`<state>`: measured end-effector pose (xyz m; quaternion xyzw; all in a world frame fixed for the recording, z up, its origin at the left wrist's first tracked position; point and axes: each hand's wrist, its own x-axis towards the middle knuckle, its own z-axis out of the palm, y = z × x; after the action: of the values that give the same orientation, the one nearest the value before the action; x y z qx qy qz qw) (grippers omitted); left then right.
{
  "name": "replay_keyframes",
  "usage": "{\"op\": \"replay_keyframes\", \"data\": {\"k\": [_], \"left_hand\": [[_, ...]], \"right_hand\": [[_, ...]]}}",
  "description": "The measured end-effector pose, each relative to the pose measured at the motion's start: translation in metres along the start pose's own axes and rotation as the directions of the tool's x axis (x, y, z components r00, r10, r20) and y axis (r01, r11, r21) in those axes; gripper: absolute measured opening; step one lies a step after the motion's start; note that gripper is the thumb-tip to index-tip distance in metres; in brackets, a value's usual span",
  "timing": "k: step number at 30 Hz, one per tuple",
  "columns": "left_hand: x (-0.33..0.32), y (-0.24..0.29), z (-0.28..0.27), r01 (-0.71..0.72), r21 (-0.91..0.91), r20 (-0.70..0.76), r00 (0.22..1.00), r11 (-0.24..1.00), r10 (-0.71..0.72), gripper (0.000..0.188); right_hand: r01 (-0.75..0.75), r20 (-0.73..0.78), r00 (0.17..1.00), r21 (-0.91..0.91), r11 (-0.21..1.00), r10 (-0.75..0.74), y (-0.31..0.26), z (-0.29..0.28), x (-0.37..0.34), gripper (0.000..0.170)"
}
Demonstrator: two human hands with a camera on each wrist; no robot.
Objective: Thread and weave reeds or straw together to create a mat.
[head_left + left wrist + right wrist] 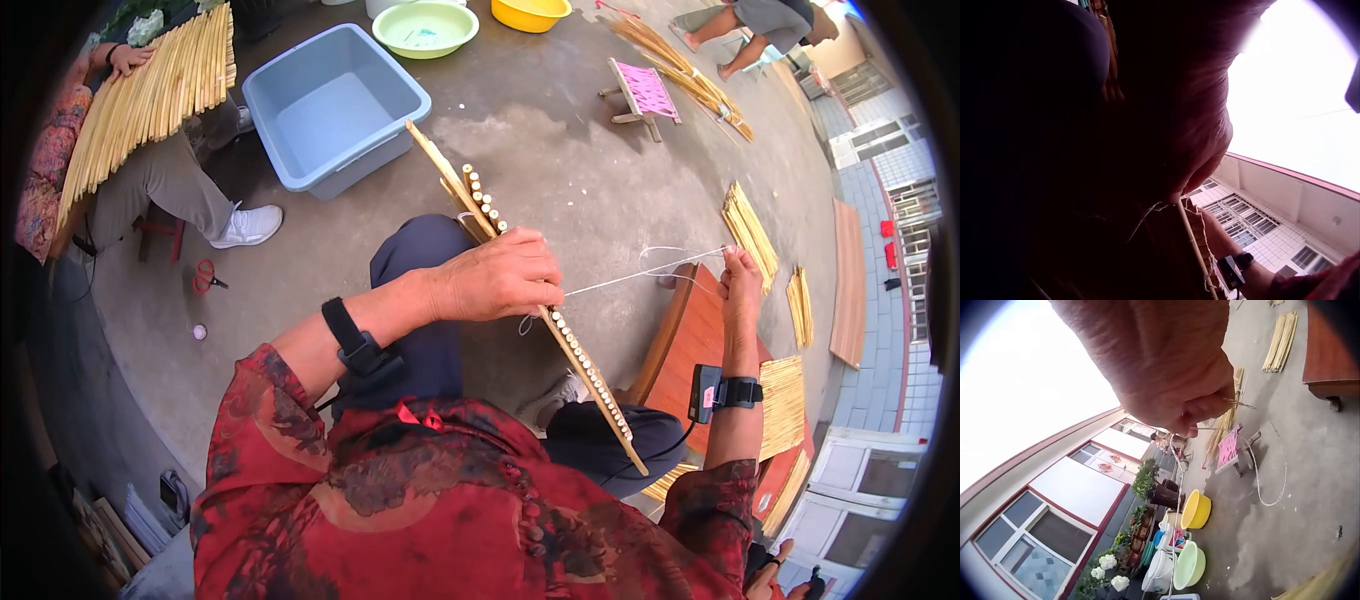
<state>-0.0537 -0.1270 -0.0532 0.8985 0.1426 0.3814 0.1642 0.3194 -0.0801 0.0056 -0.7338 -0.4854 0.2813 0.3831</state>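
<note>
My left hand (pixel 495 275) grips a row of cut straw-coloured stalks (pixel 590 372), held edge-on across my lap, with a longer stalk along its side. Their round cut ends show on both sides of the hand. From that hand a thin white string (pixel 640 276) runs taut to my right hand (pixel 740 278), whose thumb and fingers pinch it out to the right. Loose string (pixel 1285 481) loops below the right hand in the right wrist view. The left wrist view is dark; a stalk (pixel 1192 240) with string along it shows below the left hand (pixel 1200 134).
A reddish-brown wooden table (pixel 690 330) stands at my right, with stalk bundles (pixel 782 400) by it. Ahead are a blue tub (pixel 335 105), a green basin (pixel 425 28) and a pink-topped stool (pixel 645 90). Red-handled scissors (pixel 207 277) lie left. Another person holds a stalk mat (pixel 160 95).
</note>
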Motion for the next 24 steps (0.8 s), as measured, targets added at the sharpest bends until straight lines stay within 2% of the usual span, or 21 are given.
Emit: {"op": "replay_keyframes", "data": {"k": [1,2,4,5,6,7,8,9,10,11,12,13,14,15,16,18,19,21,22,24], "left_hand": [[0.002,0.002,-0.003,-0.004,0.026,0.010,1.000,1.000,0.004,0.028],[0.003,0.005,-0.005,-0.008,0.049,0.024,1.000,0.999,0.006,0.027],[0.001,0.012,-0.009,-0.013,0.106,0.005,1.000,0.994,0.013,0.025],[-0.001,0.017,-0.012,-0.020,0.151,-0.006,1.000,0.988,0.021,0.023],[-0.004,0.022,-0.014,-0.022,0.146,0.004,1.000,0.989,0.021,0.023],[-0.009,0.029,-0.015,0.045,0.158,-0.116,0.993,0.986,-0.027,0.023],[-0.013,0.037,-0.015,0.113,0.165,-0.237,0.969,0.980,-0.072,0.022],[-0.018,0.045,-0.014,0.108,0.169,-0.233,0.970,0.980,-0.067,0.022],[-0.025,0.053,-0.012,0.320,-0.021,-0.146,0.936,0.947,-0.320,0.020],[-0.032,0.059,-0.008,0.523,-0.186,-0.013,0.845,0.832,-0.534,0.019],[-0.037,0.065,-0.004,0.703,-0.309,0.153,0.702,0.641,-0.695,0.019],[-0.041,0.070,0.004,0.703,-0.307,0.152,0.702,0.642,-0.696,0.019],[-0.047,0.072,0.014,0.713,-0.444,0.120,0.647,0.542,-0.753,0.020],[-0.047,0.072,0.019,0.696,-0.573,0.103,0.585,0.432,-0.805,0.021],[-0.045,0.070,0.024,0.696,-0.572,0.104,0.587,0.434,-0.803,0.021],[-0.034,0.064,0.031,0.711,-0.596,0.080,0.516,0.374,-0.853,0.023],[-0.031,0.061,0.033,0.708,-0.596,0.073,0.519,0.380,-0.852,0.023],[-0.026,0.055,0.039,0.720,-0.660,0.201,0.445,0.215,-0.873,0.022],[-0.028,0.052,0.042,0.720,-0.660,0.201,0.447,0.217,-0.872,0.022],[-0.030,0.050,0.046,0.699,-0.713,0.286,0.359,0.052,-0.888,0.016]], "right_hand": [[0.001,0.093,0.996,-0.066,0.998,0.005,-0.014,0.013,-0.024,0.015],[0.008,0.096,0.995,-0.067,0.998,-0.001,-0.016,0.021,-0.038,0.015],[-0.139,0.268,0.955,0.029,0.990,0.127,-0.017,0.033,-0.056,0.016],[-0.142,0.269,0.955,0.036,0.989,0.128,-0.021,0.039,-0.063,0.016],[-0.206,0.344,0.927,0.133,0.970,0.150,-0.028,0.042,-0.070,0.016],[-0.268,0.415,0.897,0.227,0.936,0.156,-0.031,0.046,-0.077,0.015],[-0.268,0.411,0.898,0.236,0.934,0.154,-0.031,0.050,-0.083,0.015],[-0.268,0.498,0.856,0.200,0.943,0.137,-0.032,0.055,-0.089,0.013],[-0.262,0.580,0.805,0.163,0.951,0.123,-0.033,0.059,-0.094,0.012],[-0.263,0.621,0.777,0.172,0.949,0.103,-0.033,0.065,-0.098,0.011],[-0.262,0.620,0.778,0.174,0.949,0.101,-0.034,0.070,-0.101,0.011],[-0.208,0.668,0.741,0.139,0.968,0.063,-0.036,0.076,-0.102,0.011],[-0.148,0.713,0.701,0.109,0.983,0.027,-0.039,0.083,-0.104,0.011],[-0.165,0.756,0.654,0.108,0.980,0.027,-0.043,0.088,-0.106,0.011],[-0.165,0.754,0.657,0.110,0.980,0.026,-0.046,0.093,-0.109,0.011],[-0.104,0.798,0.602,0.056,0.993,0.018,-0.052,0.099,-0.110,0.012],[-0.097,0.797,0.603,0.058,0.994,0.012,-0.053,0.103,-0.110,0.012],[-0.001,0.804,0.594,0.003,1.000,-0.002,-0.050,0.112,-0.109,0.014],[-0.001,0.803,0.596,0.003,1.000,-0.002,-0.049,0.116,-0.110,0.014],[0.047,0.804,0.594,-0.009,0.999,-0.021,-0.045,0.123,-0.113,0.015]]}}
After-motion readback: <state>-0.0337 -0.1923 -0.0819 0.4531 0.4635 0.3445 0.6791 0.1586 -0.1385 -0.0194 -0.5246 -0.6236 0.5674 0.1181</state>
